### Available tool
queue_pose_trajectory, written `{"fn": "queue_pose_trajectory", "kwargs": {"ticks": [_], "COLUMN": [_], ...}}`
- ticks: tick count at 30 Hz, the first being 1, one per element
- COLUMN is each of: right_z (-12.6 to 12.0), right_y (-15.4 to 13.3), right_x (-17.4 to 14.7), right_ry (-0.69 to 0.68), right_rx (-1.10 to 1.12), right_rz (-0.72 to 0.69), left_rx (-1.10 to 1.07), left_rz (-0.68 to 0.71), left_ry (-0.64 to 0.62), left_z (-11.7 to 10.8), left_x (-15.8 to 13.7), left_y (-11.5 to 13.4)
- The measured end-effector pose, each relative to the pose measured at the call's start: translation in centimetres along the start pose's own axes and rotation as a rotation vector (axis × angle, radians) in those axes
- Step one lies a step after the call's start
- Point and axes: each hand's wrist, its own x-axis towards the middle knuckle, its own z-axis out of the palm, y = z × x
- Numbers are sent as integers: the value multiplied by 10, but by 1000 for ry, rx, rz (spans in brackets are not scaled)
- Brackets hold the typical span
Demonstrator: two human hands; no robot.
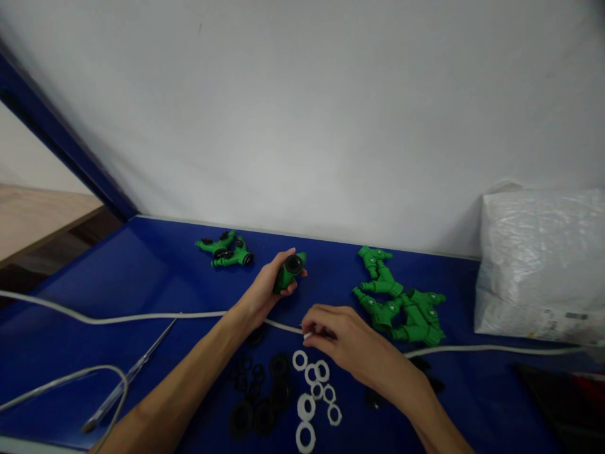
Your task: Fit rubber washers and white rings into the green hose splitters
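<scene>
1. White rings (301, 404) lie on the blue counter (155, 277).
2. My left grip (270, 277) wraps a green fitting (285, 275) above it.
3. My right grip (336, 330) pinches a white piece (307, 335).
4. Pale wall (331, 126) behind, package (543, 265) right.

No text can be read: the small print (576, 315) on the white package (543, 258), lower right, is too blurred.

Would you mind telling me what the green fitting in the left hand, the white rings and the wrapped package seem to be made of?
Green fitting: probably moulded plastic, satin-looking; its even colour and rounded form suggest it.
White rings: likely plastic, seemingly matte, given their uniform white, though dim light leaves this open.
Wrapped package: apparently glossy plastic film outside, given its wrinkles and sheen.
</scene>
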Motion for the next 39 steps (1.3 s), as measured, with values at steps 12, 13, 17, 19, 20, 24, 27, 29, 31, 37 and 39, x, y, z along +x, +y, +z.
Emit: {"fn": "queue_pose_trajectory", "kwargs": {"ticks": [12, 13, 17, 19, 20, 24, 27, 29, 31, 37, 39], "right_z": [-9, -7, -4, -5, -5, -5, -4, -4, -3, -2, -2], "right_y": [7, 6, 4, 2, 2, 1, 0, -1, -2, 0, 1], "right_x": [11, 11, 12, 12, 12, 12, 11, 10, 10, 10, 10], "right_ry": [503, 512, 534, 535, 535, 544, 565, 586, 601, 576, 575], "right_rx": [459, 445, 351, 332, 337, 389, 283, 153, 50, -39, -40], "right_rz": [56, 45, -12, -2, 10, 24, -36, -100, -161, -201, -200], "left_rx": [512, 513, 508, 514, 519, 503, 467, 432, 402, 413, 412], "left_rz": [83, 82, 86, 73, 65, 48, 41, 37, 31, -13, -7], "left_ry": [-110, -119, -132, -124, -122, -131, -116, -114, -117, -108, -110], "left_z": [11, 11, 11, 11, 12, 14, 13, 13, 12, 10, 9], "left_x": [-9, -9, -10, -11, -11, -12, -12, -12, -12, -10, -10], "left_y": [-4, -4, -4, -4, -4, -4, -4, -4, -4, -5, -6]}}
